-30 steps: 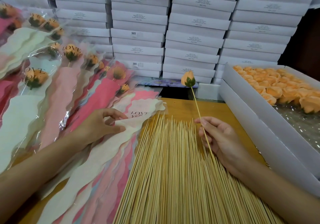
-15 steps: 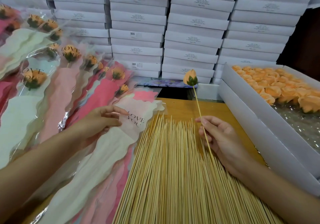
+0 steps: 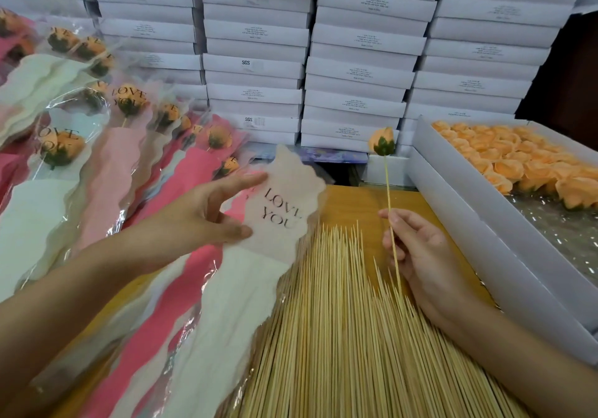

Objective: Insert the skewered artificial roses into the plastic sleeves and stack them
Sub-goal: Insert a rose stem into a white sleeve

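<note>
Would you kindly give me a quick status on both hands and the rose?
Left hand pinches top of LOVE YOU sleeve. Right hand holds skewered rose upright, not yet inserted. Nothing between rose and sleeve.

Even soft light; edges bowed, perhaps blurred.

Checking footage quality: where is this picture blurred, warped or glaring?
Head view: wide-angle lens bows the stacked white boxes; finished sleeved roses at left look soft; glare streaks the clear film in the rose box; LOVE YOU sleeve and skewered rose are sharp.
</note>
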`<state>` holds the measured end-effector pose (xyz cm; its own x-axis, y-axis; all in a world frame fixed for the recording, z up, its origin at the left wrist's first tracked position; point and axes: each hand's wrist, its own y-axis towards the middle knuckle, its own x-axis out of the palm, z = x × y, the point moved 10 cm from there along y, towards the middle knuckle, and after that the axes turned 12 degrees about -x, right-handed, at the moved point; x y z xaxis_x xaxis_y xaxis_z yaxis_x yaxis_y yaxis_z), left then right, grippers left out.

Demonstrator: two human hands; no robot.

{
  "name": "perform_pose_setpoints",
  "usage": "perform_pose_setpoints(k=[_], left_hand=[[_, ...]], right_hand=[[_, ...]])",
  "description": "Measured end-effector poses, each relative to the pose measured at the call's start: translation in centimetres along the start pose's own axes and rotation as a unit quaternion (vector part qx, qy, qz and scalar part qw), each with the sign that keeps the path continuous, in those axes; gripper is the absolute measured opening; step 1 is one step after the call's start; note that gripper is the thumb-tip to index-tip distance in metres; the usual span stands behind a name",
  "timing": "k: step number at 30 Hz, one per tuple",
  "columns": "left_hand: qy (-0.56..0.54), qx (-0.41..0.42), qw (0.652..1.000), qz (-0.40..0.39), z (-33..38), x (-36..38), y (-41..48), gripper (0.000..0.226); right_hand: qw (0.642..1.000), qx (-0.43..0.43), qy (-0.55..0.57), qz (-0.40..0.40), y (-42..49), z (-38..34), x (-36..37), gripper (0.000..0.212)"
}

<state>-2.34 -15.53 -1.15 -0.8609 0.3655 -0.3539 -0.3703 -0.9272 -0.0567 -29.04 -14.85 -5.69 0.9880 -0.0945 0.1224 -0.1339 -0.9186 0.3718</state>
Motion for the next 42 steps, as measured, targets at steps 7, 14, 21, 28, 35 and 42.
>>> perform_pose_setpoints(k=[7, 14, 21, 28, 35, 42], left_hand=[[-0.123, -0.017, 0.989, -0.077, -0.4, 4.1, -0.3, 0.069], [-0.029, -0.050, 0.998, 0.021, -2.1, 5.6, 0.0, 0.021], [-0.041, -0.001, 0.998, 0.041, -1.6, 5.1, -0.3, 0.028], [-0.127, -0.039, 0.988, -0.081, -2.8, 7.2, -0.3, 0.067], [-0.121, 0.006, 0.987, 0.109, -3.0, 4.1, 0.2, 0.008], [-0.121, 0.012, 0.988, 0.095, -3.1, 4.5, 0.8, 0.020]], right_hand=[[0.999, -0.006, -0.005, 0.037, 0.3, 0.1, -0.9, 0.019], [0.997, -0.009, -0.022, 0.072, 0.3, 0.1, -1.7, 0.019], [0.996, -0.037, -0.045, 0.066, 0.4, -0.8, -1.4, 0.017], [0.993, -0.087, -0.025, 0.082, 0.8, -3.3, -1.3, 0.017], [0.989, -0.109, 0.026, 0.097, 1.4, -5.4, -1.3, 0.015], [0.986, -0.128, 0.044, 0.094, 1.6, -5.9, -1.1, 0.018]])
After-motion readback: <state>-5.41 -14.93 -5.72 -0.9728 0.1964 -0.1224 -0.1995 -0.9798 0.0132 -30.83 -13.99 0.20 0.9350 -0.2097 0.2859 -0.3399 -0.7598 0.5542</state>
